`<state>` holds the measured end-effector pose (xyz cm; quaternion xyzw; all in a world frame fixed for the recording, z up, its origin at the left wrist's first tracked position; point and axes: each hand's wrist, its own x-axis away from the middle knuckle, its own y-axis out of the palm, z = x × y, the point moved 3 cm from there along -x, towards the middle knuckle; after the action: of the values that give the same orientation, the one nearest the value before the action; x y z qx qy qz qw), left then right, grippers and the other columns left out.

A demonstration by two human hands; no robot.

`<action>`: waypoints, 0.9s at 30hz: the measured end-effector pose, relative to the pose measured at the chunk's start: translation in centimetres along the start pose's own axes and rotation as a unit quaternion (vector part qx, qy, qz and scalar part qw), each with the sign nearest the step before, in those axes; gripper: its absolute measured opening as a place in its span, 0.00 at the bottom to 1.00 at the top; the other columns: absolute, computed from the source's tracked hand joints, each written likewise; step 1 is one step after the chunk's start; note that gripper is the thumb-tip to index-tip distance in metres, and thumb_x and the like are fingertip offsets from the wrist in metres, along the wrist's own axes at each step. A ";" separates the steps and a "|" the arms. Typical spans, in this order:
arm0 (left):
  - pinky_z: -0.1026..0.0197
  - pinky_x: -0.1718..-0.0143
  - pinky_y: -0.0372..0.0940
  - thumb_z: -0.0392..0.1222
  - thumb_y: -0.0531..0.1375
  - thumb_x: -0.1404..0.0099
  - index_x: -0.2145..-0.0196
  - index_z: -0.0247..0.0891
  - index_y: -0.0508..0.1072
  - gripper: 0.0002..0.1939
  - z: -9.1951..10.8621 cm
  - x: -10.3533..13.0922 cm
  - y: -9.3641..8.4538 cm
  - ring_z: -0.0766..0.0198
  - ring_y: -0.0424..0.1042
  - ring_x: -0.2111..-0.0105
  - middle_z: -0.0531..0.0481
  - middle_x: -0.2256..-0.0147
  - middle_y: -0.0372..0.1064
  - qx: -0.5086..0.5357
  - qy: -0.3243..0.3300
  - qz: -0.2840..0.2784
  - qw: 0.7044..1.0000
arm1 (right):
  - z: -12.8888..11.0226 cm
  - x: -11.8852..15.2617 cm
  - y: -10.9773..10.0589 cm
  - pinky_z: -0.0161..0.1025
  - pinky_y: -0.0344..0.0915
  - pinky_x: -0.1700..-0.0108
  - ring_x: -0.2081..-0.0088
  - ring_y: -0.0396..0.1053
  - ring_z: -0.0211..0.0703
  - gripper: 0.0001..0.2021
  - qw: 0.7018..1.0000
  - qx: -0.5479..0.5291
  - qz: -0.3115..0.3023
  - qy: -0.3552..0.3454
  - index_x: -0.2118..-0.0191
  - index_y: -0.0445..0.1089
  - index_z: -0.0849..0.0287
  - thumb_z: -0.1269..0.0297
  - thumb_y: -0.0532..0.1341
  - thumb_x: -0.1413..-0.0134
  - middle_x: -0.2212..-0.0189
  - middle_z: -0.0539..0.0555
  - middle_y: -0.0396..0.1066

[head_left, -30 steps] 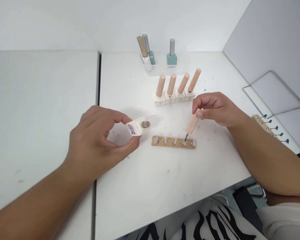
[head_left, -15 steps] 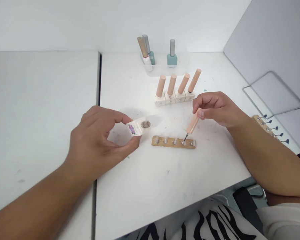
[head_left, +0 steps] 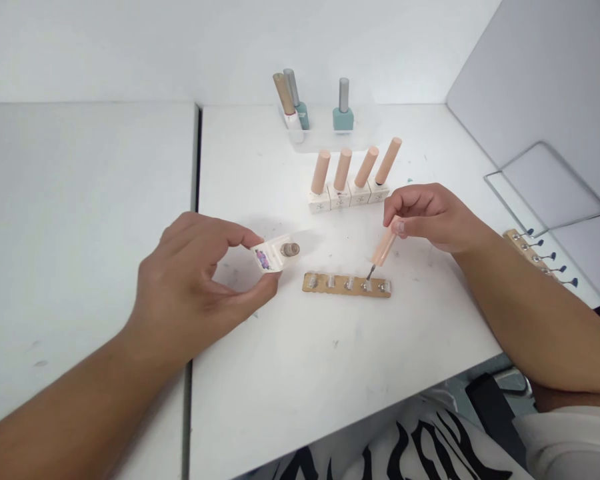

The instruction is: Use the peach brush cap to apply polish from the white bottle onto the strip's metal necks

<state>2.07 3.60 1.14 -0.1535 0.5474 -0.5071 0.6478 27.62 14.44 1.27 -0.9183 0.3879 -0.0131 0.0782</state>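
Thumb and finger of my left hand hold an uncapped white polish bottle tilted to the right, its neck showing. A pink cap with a brush is pinched in my right hand, pointing down and left. The brush tip is at the fourth clear piece from the left on a wooden strip; whether it touches is too small to tell. That strip lies flat between and below my hands, with several small clear pieces along it.
Several pink-capped white bottles stand in a row behind the strip. Farther back, a clear tray holds a teal bottle and two others. At right are a wire frame and another wooden strip with dark blue pieces.
The brush tip has shifted very slightly up and left by the same clear piece. Both hands keep their grips and have hardly moved.
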 end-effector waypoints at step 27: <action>0.62 0.77 0.53 0.45 0.61 0.42 0.67 0.43 0.67 0.07 -0.2 0.1 -0.2 0.66 0.61 0.71 0.54 0.70 0.65 0.000 -0.027 -0.003 1.000 | 0.7 -0.2 -0.4 0.28 0.60 0.73 0.77 0.61 0.27 0.03 0.999 -0.031 -0.018 -0.002 0.71 0.72 0.64 0.75 0.62 0.55 0.80 0.46 0.65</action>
<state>1.81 3.48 1.11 -0.1688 0.5289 -0.5047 0.6611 27.82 15.01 0.63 -0.9271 0.3713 -0.0005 0.0507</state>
